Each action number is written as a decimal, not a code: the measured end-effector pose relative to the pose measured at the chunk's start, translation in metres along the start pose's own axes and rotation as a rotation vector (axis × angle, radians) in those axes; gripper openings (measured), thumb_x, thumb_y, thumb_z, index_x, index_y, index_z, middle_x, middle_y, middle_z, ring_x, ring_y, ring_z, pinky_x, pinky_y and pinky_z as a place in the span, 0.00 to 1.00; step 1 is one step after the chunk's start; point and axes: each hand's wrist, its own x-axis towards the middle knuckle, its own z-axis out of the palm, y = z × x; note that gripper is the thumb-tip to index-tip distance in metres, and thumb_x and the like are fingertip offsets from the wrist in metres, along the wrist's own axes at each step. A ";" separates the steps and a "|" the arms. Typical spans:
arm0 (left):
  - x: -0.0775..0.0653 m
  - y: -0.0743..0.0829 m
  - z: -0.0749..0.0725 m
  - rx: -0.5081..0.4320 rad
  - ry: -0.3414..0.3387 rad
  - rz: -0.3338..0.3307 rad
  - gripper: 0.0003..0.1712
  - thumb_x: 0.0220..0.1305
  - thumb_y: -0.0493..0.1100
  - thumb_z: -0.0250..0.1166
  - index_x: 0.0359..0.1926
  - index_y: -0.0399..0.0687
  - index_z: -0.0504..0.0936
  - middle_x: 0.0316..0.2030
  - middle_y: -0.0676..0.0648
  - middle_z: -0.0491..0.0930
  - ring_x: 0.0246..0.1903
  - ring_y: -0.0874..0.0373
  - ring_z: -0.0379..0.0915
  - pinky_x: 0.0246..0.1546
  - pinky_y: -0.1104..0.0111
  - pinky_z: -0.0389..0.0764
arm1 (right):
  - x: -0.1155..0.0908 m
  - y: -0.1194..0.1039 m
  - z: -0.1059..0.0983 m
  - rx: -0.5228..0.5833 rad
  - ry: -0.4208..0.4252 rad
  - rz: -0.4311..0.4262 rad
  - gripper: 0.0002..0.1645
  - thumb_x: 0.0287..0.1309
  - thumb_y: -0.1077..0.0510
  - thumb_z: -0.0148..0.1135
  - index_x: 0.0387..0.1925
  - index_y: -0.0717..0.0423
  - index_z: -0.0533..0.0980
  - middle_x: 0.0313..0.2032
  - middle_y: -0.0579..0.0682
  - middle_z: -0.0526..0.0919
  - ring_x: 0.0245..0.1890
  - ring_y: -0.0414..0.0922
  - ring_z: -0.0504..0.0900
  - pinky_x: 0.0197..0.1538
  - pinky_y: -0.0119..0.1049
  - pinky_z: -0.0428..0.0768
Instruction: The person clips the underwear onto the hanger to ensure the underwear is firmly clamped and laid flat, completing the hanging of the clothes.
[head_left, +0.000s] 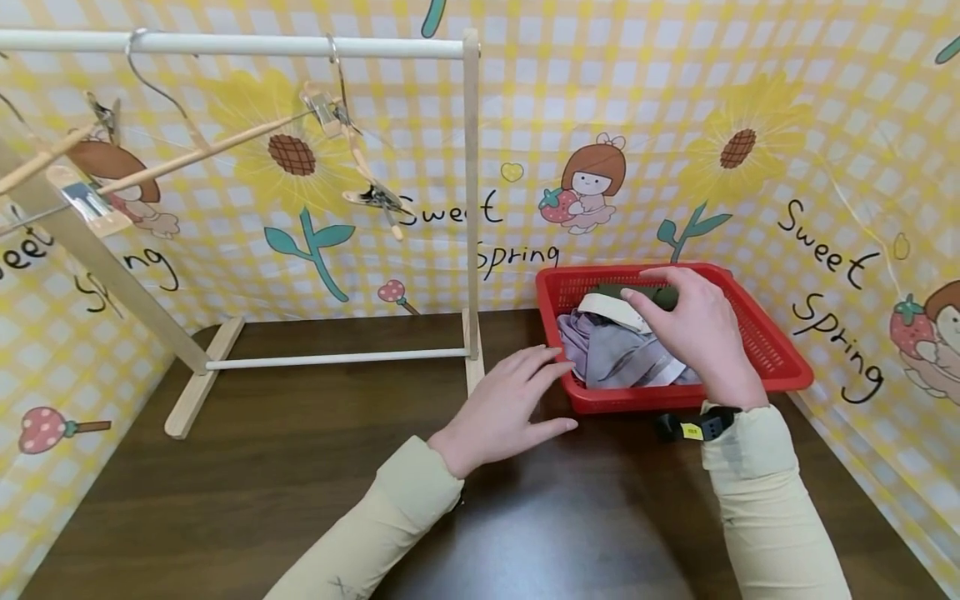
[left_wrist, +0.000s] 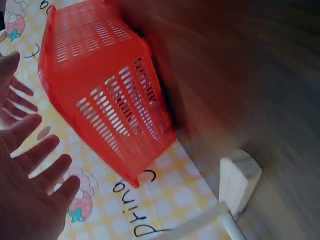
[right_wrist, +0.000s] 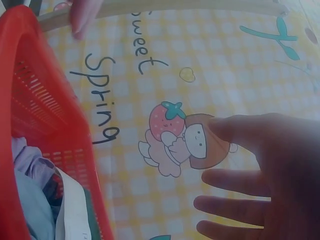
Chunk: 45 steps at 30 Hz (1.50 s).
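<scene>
A red plastic basket stands on the dark wooden table, holding a heap of folded cloth. In it lie a grey-purple cloth, a white band-like piece and something dark green at the back. My right hand hovers above the basket, thumb and fingers apart, gripping nothing. Beside the basket's left side is my left hand, its fingers extended and spread; whether the fingertips touch the rim is unclear. The right wrist view shows the right hand with straight fingers.
A wooden rack with a white top rail stands to the left. From it hang hangers with clips. A patterned yellow-checked cloth wall encloses the table behind and at both sides.
</scene>
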 end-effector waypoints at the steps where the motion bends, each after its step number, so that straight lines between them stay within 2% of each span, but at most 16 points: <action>1: 0.002 0.001 0.001 0.007 -0.017 0.013 0.41 0.66 0.67 0.64 0.71 0.49 0.72 0.70 0.44 0.68 0.71 0.49 0.59 0.72 0.59 0.54 | 0.000 0.000 -0.001 -0.001 0.004 0.000 0.38 0.63 0.34 0.64 0.63 0.56 0.76 0.60 0.61 0.78 0.58 0.61 0.74 0.59 0.65 0.70; 4: 0.008 0.005 0.005 0.024 -0.056 0.045 0.37 0.69 0.65 0.61 0.70 0.50 0.74 0.69 0.45 0.70 0.72 0.50 0.57 0.73 0.62 0.50 | 0.001 0.002 -0.002 0.000 0.011 0.000 0.39 0.63 0.32 0.64 0.63 0.57 0.76 0.60 0.61 0.78 0.58 0.60 0.75 0.58 0.64 0.71; 6: 0.011 0.007 0.008 0.027 -0.056 0.064 0.32 0.71 0.61 0.61 0.68 0.50 0.76 0.67 0.46 0.73 0.72 0.51 0.58 0.73 0.64 0.49 | 0.002 0.002 -0.003 -0.001 0.007 0.007 0.41 0.62 0.31 0.63 0.63 0.56 0.76 0.60 0.61 0.78 0.58 0.60 0.74 0.58 0.65 0.71; 10: 0.016 0.010 0.013 0.002 -0.019 0.069 0.20 0.73 0.52 0.63 0.61 0.51 0.82 0.60 0.47 0.78 0.69 0.52 0.63 0.70 0.66 0.58 | 0.004 0.003 -0.006 0.003 -0.007 0.024 0.42 0.62 0.29 0.62 0.63 0.55 0.77 0.60 0.61 0.78 0.58 0.60 0.74 0.58 0.65 0.71; 14: 0.021 0.011 0.014 -0.010 0.003 0.050 0.15 0.72 0.47 0.64 0.56 0.51 0.85 0.57 0.49 0.80 0.67 0.53 0.66 0.66 0.67 0.65 | 0.007 0.003 -0.008 0.012 -0.012 0.029 0.41 0.62 0.30 0.62 0.62 0.55 0.77 0.61 0.60 0.78 0.58 0.59 0.74 0.55 0.63 0.73; 24: 0.023 0.009 0.013 -0.027 0.018 0.042 0.13 0.71 0.47 0.66 0.53 0.50 0.86 0.53 0.50 0.81 0.64 0.53 0.70 0.64 0.67 0.69 | 0.033 0.007 -0.005 -0.020 -0.066 -0.051 0.38 0.64 0.32 0.62 0.60 0.57 0.79 0.57 0.62 0.80 0.56 0.61 0.77 0.53 0.61 0.75; 35: 0.024 0.009 0.016 -0.031 0.032 0.060 0.11 0.71 0.46 0.66 0.50 0.49 0.86 0.50 0.51 0.82 0.63 0.54 0.72 0.63 0.67 0.70 | 0.069 0.015 0.002 0.007 -0.080 -0.070 0.30 0.65 0.39 0.66 0.56 0.58 0.81 0.56 0.63 0.81 0.56 0.61 0.76 0.53 0.59 0.74; 40: 0.024 0.009 0.017 -0.037 0.035 0.055 0.12 0.71 0.47 0.66 0.51 0.50 0.87 0.50 0.51 0.82 0.63 0.55 0.72 0.63 0.67 0.70 | 0.082 0.018 0.008 -0.034 -0.158 -0.035 0.30 0.65 0.42 0.67 0.57 0.59 0.80 0.57 0.64 0.79 0.60 0.62 0.73 0.58 0.60 0.72; 45: 0.025 0.009 0.017 -0.045 0.049 0.072 0.12 0.71 0.47 0.66 0.50 0.50 0.87 0.49 0.52 0.81 0.56 0.58 0.74 0.57 0.69 0.75 | 0.089 0.026 0.015 -0.056 -0.230 -0.036 0.27 0.62 0.47 0.70 0.56 0.61 0.80 0.55 0.65 0.80 0.56 0.62 0.75 0.56 0.59 0.73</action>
